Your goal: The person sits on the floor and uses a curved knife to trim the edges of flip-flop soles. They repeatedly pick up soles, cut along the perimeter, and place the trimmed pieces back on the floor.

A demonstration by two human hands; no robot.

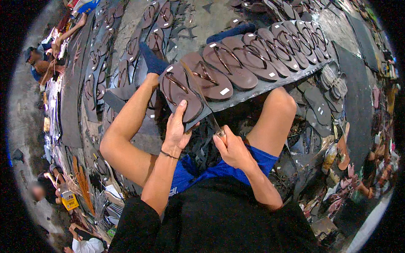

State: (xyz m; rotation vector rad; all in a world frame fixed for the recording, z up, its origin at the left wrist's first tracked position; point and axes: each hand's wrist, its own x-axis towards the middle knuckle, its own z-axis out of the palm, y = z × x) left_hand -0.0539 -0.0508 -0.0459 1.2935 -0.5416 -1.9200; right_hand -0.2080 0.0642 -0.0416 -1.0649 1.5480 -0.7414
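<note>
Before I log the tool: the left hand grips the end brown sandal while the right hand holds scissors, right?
Not scissors: the head view shows the right hand holding a long-bladed knife. The left hand does grip the end brown sandal.

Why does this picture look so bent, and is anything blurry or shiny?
In the head view, the wide fisheye lens curves the dark sheet at right and leaves black corners; the brown sandals show small glints; blurred patches sit over people at far left; the left hand and right hand look fairly sharp.
</note>
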